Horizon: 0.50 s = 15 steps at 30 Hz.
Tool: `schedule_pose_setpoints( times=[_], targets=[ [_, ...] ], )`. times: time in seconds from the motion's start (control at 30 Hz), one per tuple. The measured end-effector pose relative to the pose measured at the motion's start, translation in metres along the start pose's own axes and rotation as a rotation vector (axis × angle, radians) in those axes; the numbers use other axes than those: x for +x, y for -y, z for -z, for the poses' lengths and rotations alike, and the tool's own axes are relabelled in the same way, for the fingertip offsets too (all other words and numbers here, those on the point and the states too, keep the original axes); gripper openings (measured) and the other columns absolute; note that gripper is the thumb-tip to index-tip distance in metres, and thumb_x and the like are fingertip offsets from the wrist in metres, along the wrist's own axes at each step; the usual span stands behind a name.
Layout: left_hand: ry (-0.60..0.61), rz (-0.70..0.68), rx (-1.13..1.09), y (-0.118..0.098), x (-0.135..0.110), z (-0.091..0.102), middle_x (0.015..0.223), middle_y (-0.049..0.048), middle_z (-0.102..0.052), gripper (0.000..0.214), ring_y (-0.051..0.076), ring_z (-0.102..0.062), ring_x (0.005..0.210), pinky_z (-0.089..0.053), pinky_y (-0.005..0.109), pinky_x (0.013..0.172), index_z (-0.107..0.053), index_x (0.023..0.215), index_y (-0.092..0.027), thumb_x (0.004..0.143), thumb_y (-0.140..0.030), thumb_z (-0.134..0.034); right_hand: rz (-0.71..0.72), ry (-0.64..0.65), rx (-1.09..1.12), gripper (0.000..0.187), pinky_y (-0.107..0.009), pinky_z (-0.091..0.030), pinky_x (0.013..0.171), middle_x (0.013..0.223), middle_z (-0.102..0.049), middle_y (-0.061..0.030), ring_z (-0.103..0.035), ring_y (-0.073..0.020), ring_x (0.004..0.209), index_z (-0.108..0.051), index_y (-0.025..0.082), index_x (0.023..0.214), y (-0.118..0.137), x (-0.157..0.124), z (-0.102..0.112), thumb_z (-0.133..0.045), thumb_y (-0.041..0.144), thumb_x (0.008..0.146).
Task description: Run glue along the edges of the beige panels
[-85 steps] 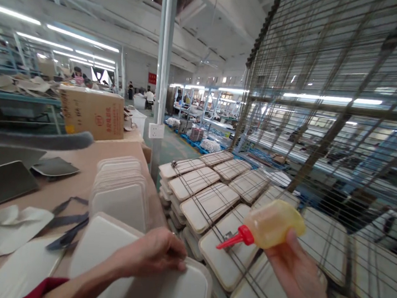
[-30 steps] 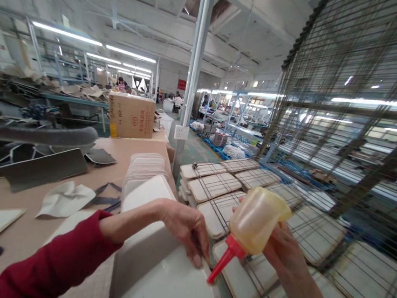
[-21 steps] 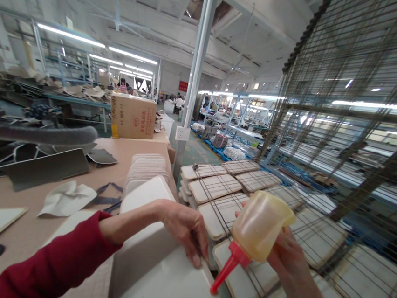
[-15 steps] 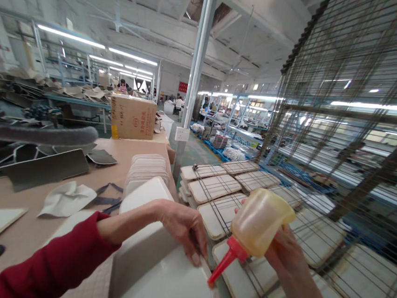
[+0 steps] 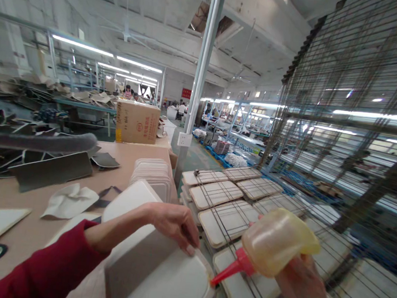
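My left hand [image 5: 177, 226] is closed on the far edge of a white, round-cornered panel [image 5: 165, 277], its fingers bent over the rim. My right hand [image 5: 300, 280] grips a translucent yellowish squeeze bottle [image 5: 273, 243], tilted with its red nozzle [image 5: 229, 270] pointing down to the left. The nozzle tip meets the panel's right edge near the rounded corner; whether liquid is coming out is too small to tell. Another white panel [image 5: 132, 199] lies behind my left forearm, in front of a stack of similar panels [image 5: 152, 175].
To the right, a wire rack [image 5: 226, 222] holds several white panels, and its raised wire shelves [image 5: 340, 64] slant overhead. A carton [image 5: 137, 123] stands at the back of the brown table [image 5: 114, 152]. Dark cut pieces [image 5: 52, 170] and white scraps [image 5: 69, 202] lie left. A metal post [image 5: 201, 69] rises behind.
The bottle has swung to the right and tipped flatter, its nozzle still at the panel's edge. My left hand and the panel have shifted slightly left. The camera view has moved a little.
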<state>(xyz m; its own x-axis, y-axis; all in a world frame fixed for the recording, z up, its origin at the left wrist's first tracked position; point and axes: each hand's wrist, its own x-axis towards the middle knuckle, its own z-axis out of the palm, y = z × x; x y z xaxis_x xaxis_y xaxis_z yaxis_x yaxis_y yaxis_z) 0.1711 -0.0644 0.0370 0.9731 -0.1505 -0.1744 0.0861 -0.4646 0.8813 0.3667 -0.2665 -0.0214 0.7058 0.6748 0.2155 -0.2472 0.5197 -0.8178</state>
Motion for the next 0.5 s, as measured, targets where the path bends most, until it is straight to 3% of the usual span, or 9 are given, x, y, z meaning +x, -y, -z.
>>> schedule_pose_setpoints(
  times=[0.2,0.4,0.5],
  targets=[
    [-0.117,0.017,0.005,0.000,-0.013,-0.001,0.069,0.0026,-0.062,0.061,0.011,-0.051,0.065,-0.040,0.015,0.055,-0.073,0.084,-0.008,0.063,-0.065,-0.066,0.121,-0.087,-0.101,0.034,-0.044,-0.053,0.084,0.092,-0.070,-0.0068,-0.063,-0.0271,0.090,-0.068,0.026,0.097,-0.012,-0.010,0.007,-0.070,0.042,0.067],
    [-0.275,0.057,-0.051,0.012,-0.024,-0.008,0.059,-0.0027,-0.051,0.052,0.008,-0.040,0.057,-0.029,0.017,0.048,-0.070,0.077,-0.011,0.065,-0.061,-0.068,0.138,-0.102,-0.032,0.065,-0.034,-0.057,0.068,0.095,-0.069,-0.0065,-0.063,-0.0271,0.091,-0.059,0.026,0.114,-0.016,-0.013,0.001,-0.080,0.046,0.056],
    [-0.328,0.053,-0.074,0.013,-0.031,-0.012,0.060,-0.0027,-0.048,0.050,0.008,-0.038,0.059,-0.026,0.018,0.049,-0.069,0.074,-0.011,0.068,-0.060,-0.067,0.163,-0.144,-0.018,0.066,-0.028,-0.056,0.062,0.093,-0.070,-0.0071,-0.064,-0.0260,0.088,-0.061,0.023,0.111,-0.020,-0.005,0.001,-0.084,0.038,0.051]
  ],
)
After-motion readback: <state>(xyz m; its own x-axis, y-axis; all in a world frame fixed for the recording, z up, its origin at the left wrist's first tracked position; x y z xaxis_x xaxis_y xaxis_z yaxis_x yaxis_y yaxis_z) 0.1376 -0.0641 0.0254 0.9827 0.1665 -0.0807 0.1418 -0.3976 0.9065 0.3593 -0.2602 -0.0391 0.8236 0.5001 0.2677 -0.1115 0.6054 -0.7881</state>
